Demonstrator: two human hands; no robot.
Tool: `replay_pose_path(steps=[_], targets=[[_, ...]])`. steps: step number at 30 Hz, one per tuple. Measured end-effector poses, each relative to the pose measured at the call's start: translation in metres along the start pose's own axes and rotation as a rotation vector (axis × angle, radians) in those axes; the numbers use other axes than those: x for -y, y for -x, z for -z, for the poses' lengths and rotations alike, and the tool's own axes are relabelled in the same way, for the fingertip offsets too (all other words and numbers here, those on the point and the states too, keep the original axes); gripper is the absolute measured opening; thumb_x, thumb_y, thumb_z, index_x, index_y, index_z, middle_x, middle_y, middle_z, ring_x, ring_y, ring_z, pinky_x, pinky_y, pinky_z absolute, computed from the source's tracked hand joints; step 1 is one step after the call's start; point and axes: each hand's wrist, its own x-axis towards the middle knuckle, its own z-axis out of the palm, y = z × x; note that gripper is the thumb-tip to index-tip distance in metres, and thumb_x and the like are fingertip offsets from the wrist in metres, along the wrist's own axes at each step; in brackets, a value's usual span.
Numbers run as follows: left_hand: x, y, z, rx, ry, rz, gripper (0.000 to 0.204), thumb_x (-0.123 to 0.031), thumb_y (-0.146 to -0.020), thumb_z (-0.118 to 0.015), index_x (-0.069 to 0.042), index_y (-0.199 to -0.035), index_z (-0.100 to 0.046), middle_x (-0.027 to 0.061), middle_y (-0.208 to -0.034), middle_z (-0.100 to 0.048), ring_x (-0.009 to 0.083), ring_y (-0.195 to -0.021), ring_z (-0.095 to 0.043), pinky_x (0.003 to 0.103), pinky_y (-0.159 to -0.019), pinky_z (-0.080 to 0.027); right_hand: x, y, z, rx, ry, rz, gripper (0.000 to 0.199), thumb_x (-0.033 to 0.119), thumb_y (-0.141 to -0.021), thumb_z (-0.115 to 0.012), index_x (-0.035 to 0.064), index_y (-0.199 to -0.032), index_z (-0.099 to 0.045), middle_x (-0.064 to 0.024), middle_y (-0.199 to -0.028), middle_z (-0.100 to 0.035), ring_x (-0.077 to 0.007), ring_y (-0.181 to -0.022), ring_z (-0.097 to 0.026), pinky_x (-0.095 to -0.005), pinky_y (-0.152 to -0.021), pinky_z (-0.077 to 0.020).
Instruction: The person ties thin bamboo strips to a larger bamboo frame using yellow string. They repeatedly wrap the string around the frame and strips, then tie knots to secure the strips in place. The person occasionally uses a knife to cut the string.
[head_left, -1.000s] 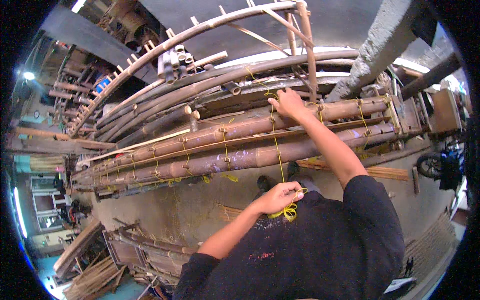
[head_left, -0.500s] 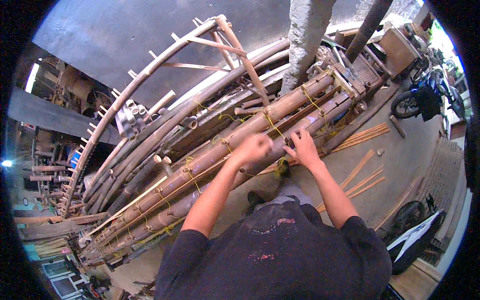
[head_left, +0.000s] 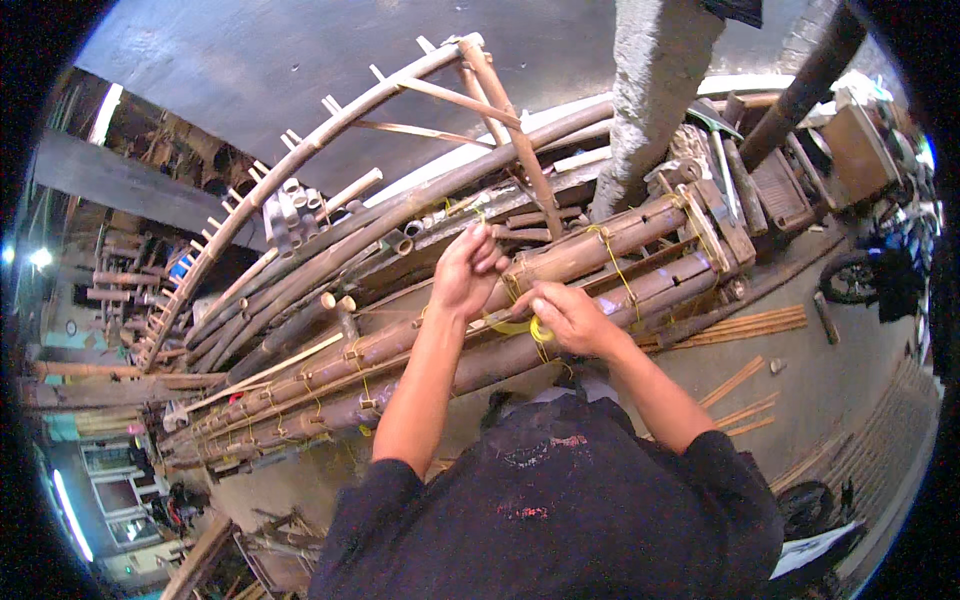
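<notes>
Two long bamboo poles lie side by side in front of me, bound at intervals with yellow string. My right hand is closed just over the poles, with yellow string looped below its fingers. Further left and higher, my left hand is raised above the far pole, its fingers drawn together in a pinch. A bit of yellow string shows at its fingertips. The strand between the hands is too thin to follow fully. Wooden end blocks join the poles at the right.
Behind the poles stands a curved bamboo frame with pegs, beside a rough concrete post. More bamboo poles are stacked there. Split strips lie on the floor at right. A motorcycle wheel stands further off.
My left hand has risen and moved left, away from the poles. My right hand has come left and lower, and yellow loops now show beneath it. The view has turned slightly.
</notes>
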Motion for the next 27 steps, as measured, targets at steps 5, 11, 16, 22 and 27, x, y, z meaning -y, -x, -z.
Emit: replay_pose_path(steps=[5,11,16,22,27], targets=[[-0.014,0.112,-0.065,-0.135,-0.288,-0.129,0.017,-0.021,-0.095,-0.059,-0.004,-0.096,-0.057,-0.0017,-0.076,-0.051,0.0089,-0.069,-0.047,0.026,-0.068,-0.041,-0.036,-0.098,-0.005,0.154,0.037,0.035,0.026,0.023,-0.097,-0.045,-0.0006,-0.088,-0.05,-0.0254,-0.079,-0.055,-0.0419,-0.074,-0.057,-0.0466,-0.068,-0.0451],[0.011,0.18,-0.112,-0.082,-0.572,0.064,0.013,-0.012,-0.096,-0.057,0.0,-0.099,-0.063,-0.0009,-0.092,-0.061,0.0068,-0.086,-0.052,0.024,-0.077,-0.043,-0.155,-0.164,-0.053,0.25,0.44,-0.163,0.034,0.027,-0.09,-0.046,-0.0047,-0.094,-0.058,-0.0318,-0.09,-0.063,-0.0477,-0.09,-0.061,-0.0541,-0.079,-0.0478],[0.028,0.195,-0.122,0.111,-0.798,-0.052,0.013,-0.009,-0.094,-0.059,0.001,-0.1,-0.063,0.0067,-0.085,-0.064,0.0138,-0.079,-0.056,0.029,-0.074,-0.044,-0.155,-0.159,-0.048,0.293,0.799,-0.278,0.034,0.032,-0.091,-0.05,0.0032,-0.097,-0.067,-0.0243,-0.096,-0.068,-0.0387,-0.096,-0.066,-0.0546,-0.088,-0.0473],[0.033,0.193,-0.15,0.262,-0.861,-0.308,0.011,-0.008,-0.092,-0.06,-0.001,-0.098,-0.065,0.0107,-0.087,-0.067,0.0235,-0.079,-0.063,0.035,-0.072,-0.048,-0.059,-0.069,-0.005,-0.055,1.006,-0.049,0.063,0.048,-0.092,-0.053,-0.0006,-0.132,-0.045,-0.0377,-0.142,-0.032,-0.0468,-0.132,-0.036,-0.0592,-0.107,-0.0267],[0.099,0.218,-0.124,0.42,-0.745,0.02,0.016,-0.014,-0.096,-0.056,0.0,-0.101,-0.062,0.0114,-0.087,-0.064,0.0201,-0.081,-0.062,0.033,-0.075,-0.048,-0.076,0.012,0.027,-0.103,1.106,-0.227,0.062,0.037,-0.091,-0.058,-0.0006,-0.137,-0.041,-0.0302,-0.141,-0.038,-0.0436,-0.129,-0.04,-0.056,-0.107,-0.029]])
